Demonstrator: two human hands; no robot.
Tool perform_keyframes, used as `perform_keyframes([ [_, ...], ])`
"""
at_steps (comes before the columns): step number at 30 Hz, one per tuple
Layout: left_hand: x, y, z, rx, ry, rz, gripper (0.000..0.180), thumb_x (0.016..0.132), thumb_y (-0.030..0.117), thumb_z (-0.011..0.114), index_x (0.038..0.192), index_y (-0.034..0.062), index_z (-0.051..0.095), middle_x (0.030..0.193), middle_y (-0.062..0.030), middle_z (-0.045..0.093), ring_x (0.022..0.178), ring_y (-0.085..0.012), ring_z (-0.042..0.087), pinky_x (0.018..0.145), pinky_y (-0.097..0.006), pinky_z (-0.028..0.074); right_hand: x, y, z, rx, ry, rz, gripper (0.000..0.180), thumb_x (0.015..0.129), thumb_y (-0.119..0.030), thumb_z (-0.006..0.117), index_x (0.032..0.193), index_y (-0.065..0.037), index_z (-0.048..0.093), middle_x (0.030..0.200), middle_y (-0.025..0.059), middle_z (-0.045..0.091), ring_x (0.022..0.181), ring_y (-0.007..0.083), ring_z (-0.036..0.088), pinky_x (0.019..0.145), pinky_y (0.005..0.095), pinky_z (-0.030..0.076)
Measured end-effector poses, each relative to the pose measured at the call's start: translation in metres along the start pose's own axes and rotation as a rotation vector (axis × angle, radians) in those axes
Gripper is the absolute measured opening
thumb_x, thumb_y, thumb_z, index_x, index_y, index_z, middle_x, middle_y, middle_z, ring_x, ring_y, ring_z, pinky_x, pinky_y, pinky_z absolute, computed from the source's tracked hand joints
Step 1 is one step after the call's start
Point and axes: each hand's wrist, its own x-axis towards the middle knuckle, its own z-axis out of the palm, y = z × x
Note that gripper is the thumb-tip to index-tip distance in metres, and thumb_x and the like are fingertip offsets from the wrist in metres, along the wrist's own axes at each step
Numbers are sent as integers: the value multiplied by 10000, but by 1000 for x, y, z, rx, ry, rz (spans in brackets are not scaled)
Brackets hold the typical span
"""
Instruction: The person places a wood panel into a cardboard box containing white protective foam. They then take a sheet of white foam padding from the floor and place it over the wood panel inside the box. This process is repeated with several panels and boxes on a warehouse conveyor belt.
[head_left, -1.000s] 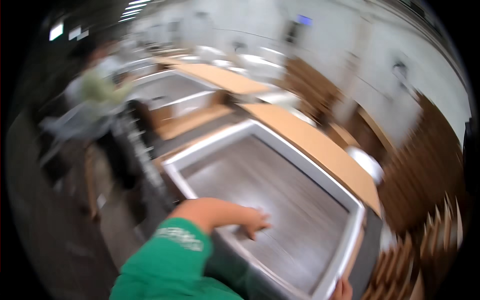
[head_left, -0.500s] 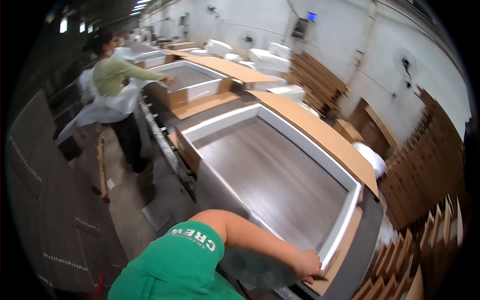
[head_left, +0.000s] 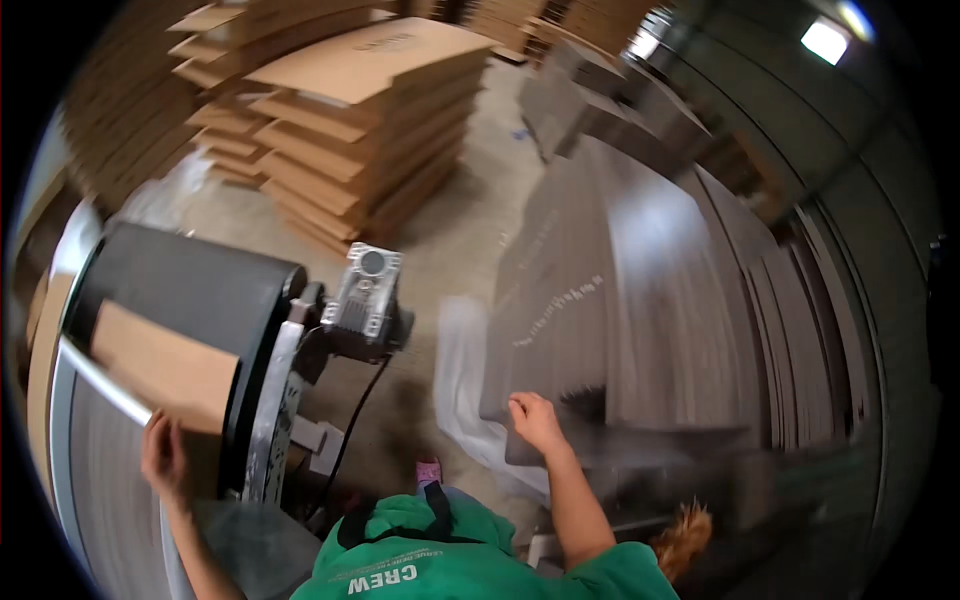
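My left hand [head_left: 163, 458] is at the near corner of a shallow open box with a white rim [head_left: 105, 382], its slightly blurred fingers apart and touching the rim. Inside the box lies a grey wood-grain panel [head_left: 105, 470]. A brown cardboard flap [head_left: 165, 362] extends beside the rim, on a dark conveyor belt [head_left: 185, 280]. Over the near left corner of a big stack of grey-brown panels [head_left: 660, 330] is my right hand [head_left: 538, 422], with its fingers curled in. Whether it grips anything is hidden.
A motor unit [head_left: 365, 300] juts from the conveyor's end, its black cable [head_left: 355, 425] hanging down. Clear plastic film [head_left: 462, 375] drapes beside the panel stack. Piled flat cardboard boxes [head_left: 370, 120] stand farther off. My pink shoe [head_left: 428, 470] shows on the floor.
My view has swung from the row of boxes on the conveyor to its end and the panel stack. My right hand has come into view. The co-worker is out of sight.
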Motion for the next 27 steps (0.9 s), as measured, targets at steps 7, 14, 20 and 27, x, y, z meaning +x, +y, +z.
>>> perform_keyframes([
  [7, -3, -59, 7, 129, -21, -178, 306, 843, 193, 610, 1079, 1, 579, 998, -106, 598, 793, -149, 530, 675, -260, 427, -56, 23, -76, -20, 103, 244, 207, 806, -208, 537, 885, -43, 633, 837, 164, 625, 790, 343, 593, 719, 394, 470],
  [14, 11, 30, 2, 606, -433, -175, 317, 813, 302, 584, 983, 34, 561, 865, -107, 580, 861, -308, 519, 733, -391, 433, -95, 42, -29, -31, -75, 417, 184, 816, -169, 558, 884, -15, 632, 735, 114, 639, 643, 189, 617, 627, 308, 480],
  [20, 11, 38, -7, 609, -401, -198, 309, 802, 266, 601, 1022, 54, 551, 822, -92, 583, 871, -282, 528, 715, -382, 442, -76, 95, 17, 399, 74, 793, 153, 858, -159, 547, 905, -22, 595, 722, 33, 592, 572, 110, 574, 438, 213, 419],
  [27, 3, 34, -6, 656, -382, -209, 326, 801, 257, 604, 1063, 71, 547, 907, -78, 595, 893, -255, 546, 714, -365, 454, -34, 136, 23, 443, 484, 900, 157, 805, -184, 647, 830, -34, 611, 634, 14, 561, 470, 91, 506, 378, 223, 363],
])
